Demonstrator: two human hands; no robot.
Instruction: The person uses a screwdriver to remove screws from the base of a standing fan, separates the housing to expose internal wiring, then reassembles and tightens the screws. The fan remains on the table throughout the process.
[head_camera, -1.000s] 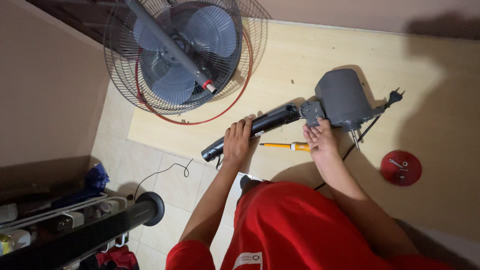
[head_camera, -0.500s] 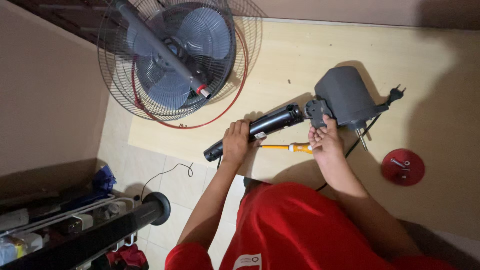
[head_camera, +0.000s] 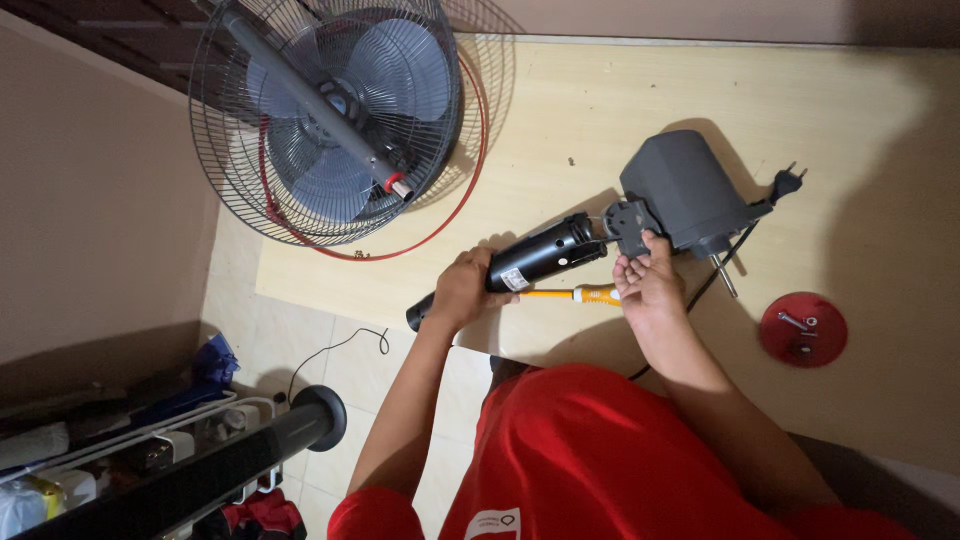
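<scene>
Gripping black cylindrical fan pole (head_camera: 530, 262), left hand (head_camera: 462, 290) clamped; right hand (head_camera: 650, 285) fingers pinch grey plastic motor housing (head_camera: 680, 190) bracket.

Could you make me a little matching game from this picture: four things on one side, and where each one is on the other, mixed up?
Things:
1. black tube
2. screwdriver
3. red round cap
4. fan cage

Places:
A. lying on the floor between the two hands
B. far corner, with a grey pole across it
C. held in the left hand
D. alone on the floor to the right, small screws on it

Pairs: 1-C, 2-A, 3-D, 4-B. The right hand touches the bracket of the grey motor housing.
</scene>
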